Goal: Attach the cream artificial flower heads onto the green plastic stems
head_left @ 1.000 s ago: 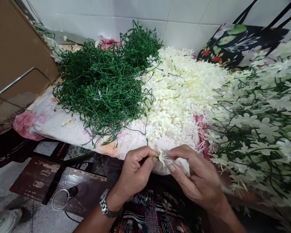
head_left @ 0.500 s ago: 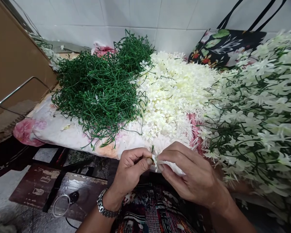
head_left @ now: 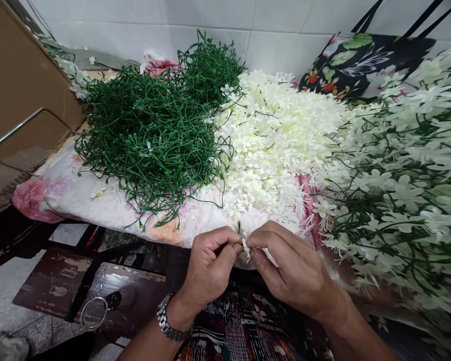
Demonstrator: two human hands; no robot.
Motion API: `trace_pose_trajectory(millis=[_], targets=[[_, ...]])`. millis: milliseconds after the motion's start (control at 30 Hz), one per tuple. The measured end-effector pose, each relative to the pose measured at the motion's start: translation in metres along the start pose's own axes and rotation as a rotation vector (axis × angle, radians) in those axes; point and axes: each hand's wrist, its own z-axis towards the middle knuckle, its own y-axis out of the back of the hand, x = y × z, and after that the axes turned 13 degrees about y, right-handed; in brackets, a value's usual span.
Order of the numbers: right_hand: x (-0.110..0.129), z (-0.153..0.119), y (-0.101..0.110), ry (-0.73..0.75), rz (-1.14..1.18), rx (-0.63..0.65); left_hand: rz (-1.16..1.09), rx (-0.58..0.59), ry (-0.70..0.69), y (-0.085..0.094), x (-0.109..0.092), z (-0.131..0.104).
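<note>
Close in front of my body, both hands meet at the near edge of the cloth-covered table. My left hand [head_left: 215, 261] pinches a green plastic stem [head_left: 239, 226] between thumb and forefinger, its tip poking up above them. With thumb and fingertips my right hand [head_left: 291, 271] grips a small white artificial flower [head_left: 246, 249] right beside that stem. Fingers hide just how flower and stem join. Beyond my hands lie a tangled heap of green stems [head_left: 154, 135] and, to its right, a pile of loose white blossoms [head_left: 274, 135].
Finished-looking white flower sprays [head_left: 406, 200] crowd the right side. A black floral bag [head_left: 364, 65] leans against the tiled wall [head_left: 225, 15]. At left stands a cardboard box [head_left: 26, 85] with a metal wire handle [head_left: 30, 120]. Below is a worn brown wooden bench [head_left: 124, 291].
Both hands have shifted slightly right in the view, still pinching the stem and flower together. The view itself has tilted a little.
</note>
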Motion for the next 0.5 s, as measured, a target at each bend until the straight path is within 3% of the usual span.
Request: trace_pose_trajectory(millis=[300,500], targets=[[-0.002,-0.002,-0.001,-0.001,-0.023,0.058,0.095,-0.038,-0.009,-0.004,-0.005,0.001],[0.002,-0.002,0.011,-0.069,0.120,0.006,-0.151,0.101,-0.018,0.008,0.004,-0.004]])
